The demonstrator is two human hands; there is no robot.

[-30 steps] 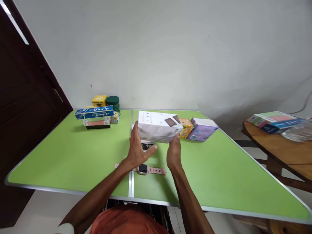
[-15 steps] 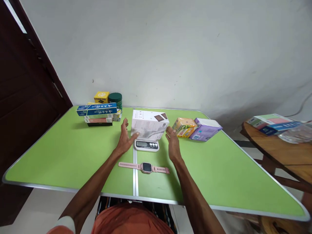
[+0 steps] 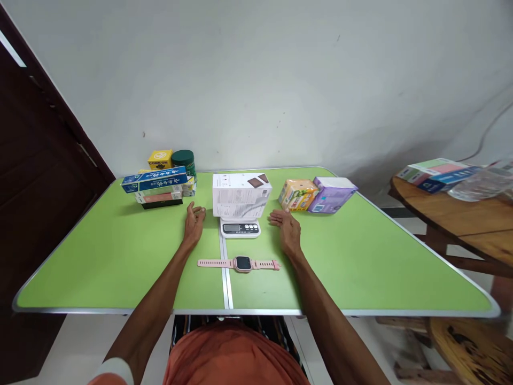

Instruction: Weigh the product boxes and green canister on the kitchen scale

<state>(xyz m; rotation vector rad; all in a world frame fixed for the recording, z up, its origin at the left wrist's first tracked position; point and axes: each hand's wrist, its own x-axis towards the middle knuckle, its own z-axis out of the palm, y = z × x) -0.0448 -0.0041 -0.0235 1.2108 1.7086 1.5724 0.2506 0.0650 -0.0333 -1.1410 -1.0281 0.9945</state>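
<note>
A white printed box (image 3: pixel 240 197) rests on a small white kitchen scale (image 3: pixel 240 229), whose dark display and round buttons face me. To the left of the box, my left hand (image 3: pixel 194 222) is over the table, fingers loosely bent and apart, holding nothing. My right hand (image 3: pixel 287 227) is on the other side, its fingers stretched toward the scale but not touching it. Between my forearms a pink smartwatch (image 3: pixel 242 263) lies flat with its strap spread out.
Stacked cartons (image 3: pixel 156 179), a yellow box (image 3: pixel 160 159) and a dark green jar (image 3: pixel 184 160) stand at the back left. Right of the scale are an orange tissue pack (image 3: pixel 298 195) and a purple pack (image 3: pixel 332 195). A wooden table (image 3: pixel 460 219) at right bears boxes and clear plastic.
My left hand has moved away from the box to the left and lower. My right hand has turned, fingers now pointing inward. The view has shifted slightly; the box stays on the scale.
</note>
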